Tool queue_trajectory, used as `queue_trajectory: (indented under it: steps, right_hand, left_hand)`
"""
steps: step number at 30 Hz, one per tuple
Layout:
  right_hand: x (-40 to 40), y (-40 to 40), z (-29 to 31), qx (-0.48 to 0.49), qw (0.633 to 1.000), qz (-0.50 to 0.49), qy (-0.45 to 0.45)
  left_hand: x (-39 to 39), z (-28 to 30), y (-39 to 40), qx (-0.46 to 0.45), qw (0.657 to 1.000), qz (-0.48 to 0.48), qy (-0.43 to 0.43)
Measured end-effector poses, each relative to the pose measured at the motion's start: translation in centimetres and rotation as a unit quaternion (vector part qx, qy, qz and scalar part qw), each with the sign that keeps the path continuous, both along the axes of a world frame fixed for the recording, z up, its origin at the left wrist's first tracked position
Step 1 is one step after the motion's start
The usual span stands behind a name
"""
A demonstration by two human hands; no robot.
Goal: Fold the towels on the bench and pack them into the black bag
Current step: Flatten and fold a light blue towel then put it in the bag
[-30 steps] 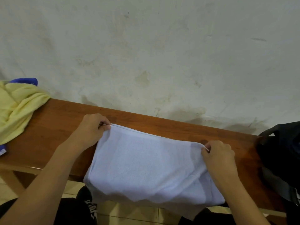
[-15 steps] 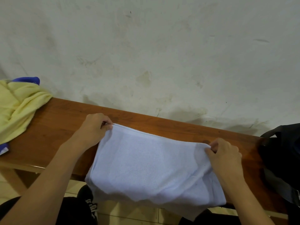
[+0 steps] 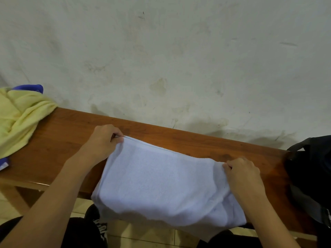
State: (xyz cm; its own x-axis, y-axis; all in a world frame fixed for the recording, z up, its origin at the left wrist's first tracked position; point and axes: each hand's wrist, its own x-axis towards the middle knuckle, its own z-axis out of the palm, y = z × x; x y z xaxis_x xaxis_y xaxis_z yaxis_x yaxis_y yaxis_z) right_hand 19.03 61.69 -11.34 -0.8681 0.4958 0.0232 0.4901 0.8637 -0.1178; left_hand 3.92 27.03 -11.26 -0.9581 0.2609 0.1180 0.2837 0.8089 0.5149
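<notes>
A white towel (image 3: 161, 185) lies folded across the wooden bench (image 3: 59, 140), its near edge hanging over the front. My left hand (image 3: 103, 140) pinches the towel's far left corner against the bench. At the far right corner my right hand (image 3: 243, 172) pinches the towel's edge. The black bag (image 3: 311, 172) stands on the bench at the right, just beyond my right hand.
A crumpled yellow towel (image 3: 19, 117) lies on the bench's left end, with a blue cloth (image 3: 30, 87) behind it. A stained white wall (image 3: 179, 59) runs right behind the bench. Tiled floor (image 3: 143, 233) and my dark-clothed knees show below.
My right hand shifted slightly right along the towel's far edge and back, re-pinching the corner. The left hand kept its hold in place.
</notes>
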Motion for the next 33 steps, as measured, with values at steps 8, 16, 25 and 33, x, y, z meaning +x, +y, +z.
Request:
queue_trajectory:
  steps: [8,16,25,33]
  right_hand:
    - [0.5,-1.3,0.9,0.014,0.999,-0.003,-0.031]
    - [-0.4,0.8,2.6,-0.133,0.980,-0.043,0.144]
    - [-3.9,2.8,10.2,-0.113,0.949,0.119,0.271]
    - [-7.3,4.0,16.2,-0.123,0.916,0.126,0.360]
  left_hand:
    - [0.5,0.3,0.0,0.043,0.999,-0.010,-0.013]
    - [0.4,1.2,0.3,0.003,0.995,0.006,0.096]
    - [1.2,8.2,0.7,0.181,0.975,0.083,0.095]
    - [-0.6,16.8,1.6,0.276,0.944,0.076,0.162]
